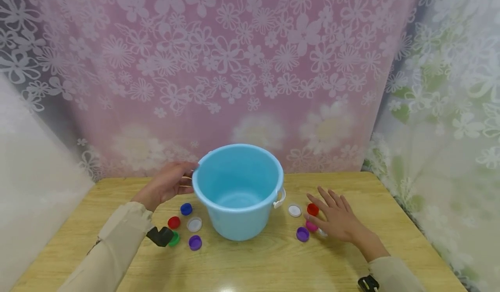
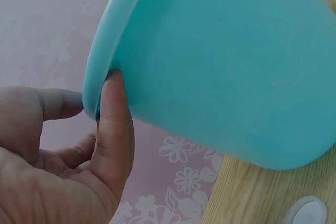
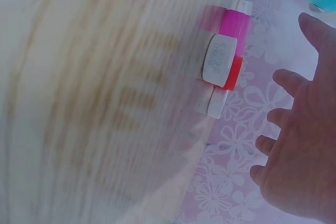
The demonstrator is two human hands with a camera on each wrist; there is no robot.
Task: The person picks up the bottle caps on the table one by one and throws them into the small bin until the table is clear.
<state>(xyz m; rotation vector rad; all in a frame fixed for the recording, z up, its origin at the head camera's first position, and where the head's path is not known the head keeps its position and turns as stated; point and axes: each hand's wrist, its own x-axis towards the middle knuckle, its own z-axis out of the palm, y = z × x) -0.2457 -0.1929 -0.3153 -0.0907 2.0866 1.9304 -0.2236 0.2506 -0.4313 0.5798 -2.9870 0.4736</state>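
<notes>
on the desk (image 1: 269, 268) between bottle caps (image 1: 302, 234), the blue bucket (image 1: 239, 224) is pinched at its rim by the left hand (image 1: 167, 185); the right hand (image 1: 339, 221) is spread near caps. a level hold is best kept.

1 bucket (image 1: 239, 220), 1 table (image 1: 273, 261), min. 10 caps (image 1: 195, 243) vis.

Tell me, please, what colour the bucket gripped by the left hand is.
The bucket is light blue; the head view shows it best.
</notes>
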